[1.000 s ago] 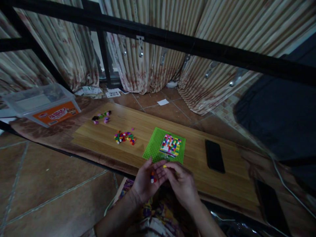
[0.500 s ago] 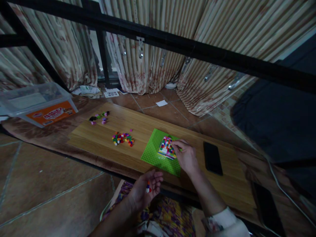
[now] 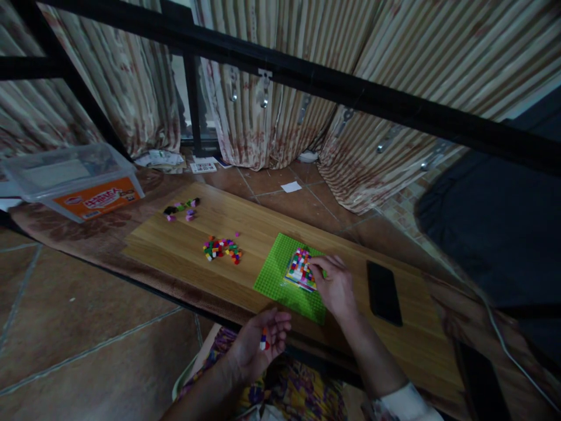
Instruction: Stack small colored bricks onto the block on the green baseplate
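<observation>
Palm up and half curled, my left hand (image 3: 263, 342) cups a few small toy bricks (image 3: 263, 339) in red, white, blue and orange, just off the table's near edge. A green studded baseplate (image 3: 274, 275) lies on the table. On it sits a low block of many-coloured toy bricks (image 3: 300, 266), built in stacked layers. My right hand (image 3: 335, 283) is at the right side of this block, thumb and fingertips pinched together against its top. Whatever is between those fingertips is hidden.
Loose bricks (image 3: 221, 248) lie in a pile on the wooden table (image 3: 166, 245), with dark, green and pink pieces (image 3: 182, 207) farther left. A black phone (image 3: 384, 292) rests at right. A clear plastic box (image 3: 94, 196) stands at far left. A black bar (image 3: 307, 76) crosses above.
The view has shifted slightly. My right hand stays at the brick block, its fingers a little changed in pose. My left palm is turned up more, showing its bricks more plainly.
</observation>
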Demonstrator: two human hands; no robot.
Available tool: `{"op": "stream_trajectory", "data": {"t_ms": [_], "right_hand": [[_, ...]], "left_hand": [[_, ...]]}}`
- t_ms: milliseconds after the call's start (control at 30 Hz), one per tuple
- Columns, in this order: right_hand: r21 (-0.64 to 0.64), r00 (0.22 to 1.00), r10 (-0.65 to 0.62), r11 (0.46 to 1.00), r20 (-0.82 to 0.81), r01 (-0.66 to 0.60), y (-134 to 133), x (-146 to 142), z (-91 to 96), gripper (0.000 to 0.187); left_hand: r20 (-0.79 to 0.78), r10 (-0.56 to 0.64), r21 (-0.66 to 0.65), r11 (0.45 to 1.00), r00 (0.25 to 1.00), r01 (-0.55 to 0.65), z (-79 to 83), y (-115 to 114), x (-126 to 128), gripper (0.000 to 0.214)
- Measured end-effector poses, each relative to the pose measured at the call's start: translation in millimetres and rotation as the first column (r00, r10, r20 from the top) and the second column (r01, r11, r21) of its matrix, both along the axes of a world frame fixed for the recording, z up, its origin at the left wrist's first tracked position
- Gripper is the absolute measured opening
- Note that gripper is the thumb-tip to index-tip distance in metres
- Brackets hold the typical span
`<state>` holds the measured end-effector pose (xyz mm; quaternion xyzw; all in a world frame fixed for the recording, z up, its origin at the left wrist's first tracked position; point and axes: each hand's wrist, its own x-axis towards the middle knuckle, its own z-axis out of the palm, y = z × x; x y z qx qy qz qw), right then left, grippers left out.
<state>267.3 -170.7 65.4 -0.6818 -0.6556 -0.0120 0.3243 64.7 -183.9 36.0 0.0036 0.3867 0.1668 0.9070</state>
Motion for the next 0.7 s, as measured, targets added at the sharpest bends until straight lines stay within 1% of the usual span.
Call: {"op": "stream_trajectory", "data": {"t_ms": [133,233,300,400,533,600,700], "right_hand": [[0.011,1.000,0.023,1.000,0.000,-0.023,-2.0,-0.4,-4.9,0.017],[0.028,0.999,0.044,0.999,0.009,-0.045,-1.8,-0.7,-9.8,0.020],[0.047,0.999,0.037,0.998,0.005,-0.037,-1.5,-1.1,-11.7,0.020],[0.066,1.000,0.001,0.998,-0.006,0.000,-1.6,-2.2,-11.6,0.019],[0.059,0.999,-0.022,0.998,-0.042,0.025,-2.9,-2.4,-9.2,0.016],[0.073,0.995,-0.040,0.996,-0.090,0.047,-3.6,-0.6,-9.5,0.015],[0.113,0.970,-0.119,0.983,-0.212,0.145,-3.7,4.4,-13.6,0.016]], "left_hand": [[-0.031,-0.005,-0.009,1.000,1.000,0.005,1.3,-0.1,0.6,0.020],[-0.046,0.001,-0.017,1.000,0.999,-0.002,-0.5,-0.7,1.1,0.021],[-0.039,0.006,-0.018,1.000,0.999,-0.007,-2.4,-0.9,1.1,0.020],[-0.033,0.013,-0.011,1.000,0.999,-0.013,-3.8,-0.8,0.9,0.019],[-0.037,0.005,-0.020,1.000,0.999,-0.006,-3.2,0.2,1.0,0.019],[-0.037,0.003,-0.028,1.000,0.999,-0.004,-3.4,0.7,1.2,0.020],[-0.027,0.002,-0.032,0.999,1.000,-0.002,-4.9,0.7,0.9,0.020]]}}
